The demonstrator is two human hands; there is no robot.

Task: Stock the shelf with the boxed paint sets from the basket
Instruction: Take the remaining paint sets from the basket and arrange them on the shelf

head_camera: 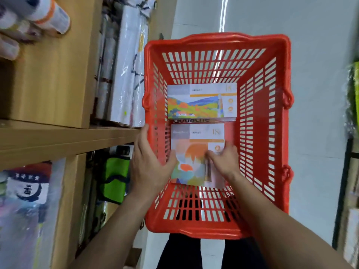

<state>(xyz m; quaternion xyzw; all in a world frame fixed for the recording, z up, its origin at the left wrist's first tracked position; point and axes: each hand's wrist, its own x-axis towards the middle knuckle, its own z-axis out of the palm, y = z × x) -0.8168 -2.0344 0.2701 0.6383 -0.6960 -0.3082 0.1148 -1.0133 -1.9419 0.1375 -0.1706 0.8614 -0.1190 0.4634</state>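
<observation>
A red plastic basket [215, 38] stands on the floor beside the wooden shelf [58, 136]. Inside it lie two boxed paint sets. The far box [200, 101] shows a landscape picture and lies flat with a third box edge just visible under it. The near box [194, 136] has an orange and pastel cover. My left hand [149, 164] reaches in at the basket's left wall, fingers straight, thumb touching the near box's left edge. My right hand [223, 160] grips the box's right side, fingers curled over its top.
The shelf on the left holds wrapped paper rolls [126, 74], tubes [48, 14] on an upper level, a green bag [114, 177] and wrapped prints [29, 200] lower down. Pale floor [320, 94] lies right of the basket; another rack [349, 171] stands at the far right.
</observation>
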